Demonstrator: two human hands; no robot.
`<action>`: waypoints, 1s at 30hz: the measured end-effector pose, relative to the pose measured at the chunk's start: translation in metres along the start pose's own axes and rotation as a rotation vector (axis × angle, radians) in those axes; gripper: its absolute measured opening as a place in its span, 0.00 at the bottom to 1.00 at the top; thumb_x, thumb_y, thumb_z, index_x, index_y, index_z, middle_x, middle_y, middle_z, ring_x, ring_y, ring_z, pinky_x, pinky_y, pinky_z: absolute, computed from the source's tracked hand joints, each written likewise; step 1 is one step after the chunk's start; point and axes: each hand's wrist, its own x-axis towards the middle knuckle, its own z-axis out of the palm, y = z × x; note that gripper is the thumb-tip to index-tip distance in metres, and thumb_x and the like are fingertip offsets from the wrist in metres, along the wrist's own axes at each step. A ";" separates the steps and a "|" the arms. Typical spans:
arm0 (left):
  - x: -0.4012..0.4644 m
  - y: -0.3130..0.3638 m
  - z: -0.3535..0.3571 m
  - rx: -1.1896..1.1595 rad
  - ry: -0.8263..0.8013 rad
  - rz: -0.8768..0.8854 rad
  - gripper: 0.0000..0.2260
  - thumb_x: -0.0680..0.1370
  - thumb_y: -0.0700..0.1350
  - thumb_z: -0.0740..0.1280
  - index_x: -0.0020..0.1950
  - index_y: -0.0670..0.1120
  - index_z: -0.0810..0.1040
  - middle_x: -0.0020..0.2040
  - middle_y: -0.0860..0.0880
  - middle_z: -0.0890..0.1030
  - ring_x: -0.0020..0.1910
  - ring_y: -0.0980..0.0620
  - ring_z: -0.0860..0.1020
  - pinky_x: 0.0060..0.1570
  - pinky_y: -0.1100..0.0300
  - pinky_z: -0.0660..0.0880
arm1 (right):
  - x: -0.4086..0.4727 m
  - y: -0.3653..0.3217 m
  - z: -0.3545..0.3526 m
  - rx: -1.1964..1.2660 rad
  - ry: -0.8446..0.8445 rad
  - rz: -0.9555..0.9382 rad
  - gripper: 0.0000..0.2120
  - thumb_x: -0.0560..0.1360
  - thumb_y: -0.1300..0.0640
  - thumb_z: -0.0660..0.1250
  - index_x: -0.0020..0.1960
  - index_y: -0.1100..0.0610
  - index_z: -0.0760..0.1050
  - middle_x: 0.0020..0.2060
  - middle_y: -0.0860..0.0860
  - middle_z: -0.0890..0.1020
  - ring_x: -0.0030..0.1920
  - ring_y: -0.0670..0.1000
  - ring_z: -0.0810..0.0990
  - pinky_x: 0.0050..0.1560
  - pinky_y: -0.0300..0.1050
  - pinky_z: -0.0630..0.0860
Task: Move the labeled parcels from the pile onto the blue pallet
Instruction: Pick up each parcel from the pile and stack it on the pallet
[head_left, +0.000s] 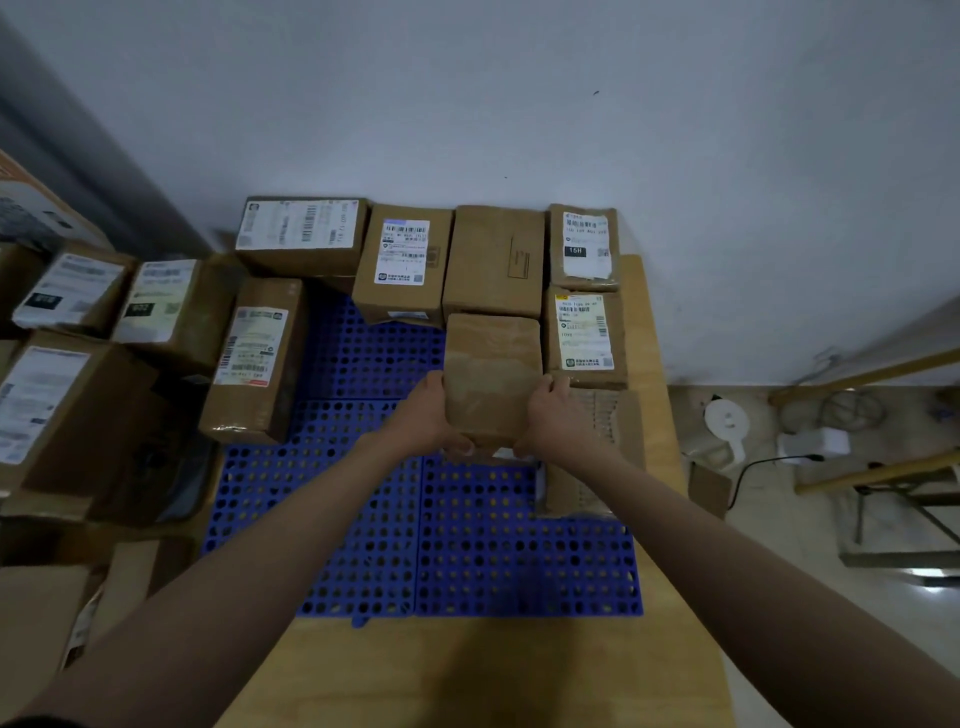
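Note:
A taped brown parcel (491, 376) sits between both hands over the blue perforated pallet (467, 551). My left hand (423, 413) grips its left side and my right hand (563, 415) grips its right side, fingers curled under the near edge. Its top face shows no label. Behind it on the pallet stand several labeled parcels: one at back left (301, 234), one with a white label (402, 260), a plain box (493, 260), and two on the right (584, 244) (584, 335). A tall parcel (254, 358) stands at the pallet's left edge.
The pile of labeled boxes (78, 332) fills the left side. A flat cardboard piece (597, 447) lies at the pallet's right. The pallet rests on a wooden table (467, 670) against a white wall. A kettle (724, 426) and cables lie on the floor to the right.

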 end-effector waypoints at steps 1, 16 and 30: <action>0.001 0.000 0.002 -0.006 0.013 0.002 0.46 0.60 0.50 0.83 0.71 0.47 0.60 0.66 0.48 0.68 0.63 0.47 0.70 0.60 0.50 0.74 | 0.001 0.000 0.001 -0.010 0.011 -0.002 0.57 0.66 0.50 0.79 0.77 0.69 0.45 0.72 0.63 0.57 0.68 0.62 0.67 0.66 0.51 0.70; 0.015 0.001 0.013 0.061 0.069 0.000 0.50 0.60 0.51 0.83 0.73 0.47 0.56 0.70 0.46 0.65 0.67 0.45 0.68 0.61 0.50 0.71 | 0.013 0.002 0.009 0.008 0.035 0.005 0.55 0.67 0.55 0.78 0.76 0.69 0.43 0.70 0.63 0.54 0.65 0.63 0.69 0.63 0.52 0.73; -0.013 0.015 -0.005 0.285 -0.142 -0.185 0.60 0.67 0.52 0.79 0.78 0.42 0.34 0.80 0.43 0.45 0.76 0.41 0.57 0.71 0.48 0.65 | -0.004 -0.001 -0.016 0.079 -0.037 0.028 0.51 0.70 0.56 0.77 0.78 0.65 0.46 0.73 0.64 0.54 0.71 0.65 0.64 0.68 0.55 0.67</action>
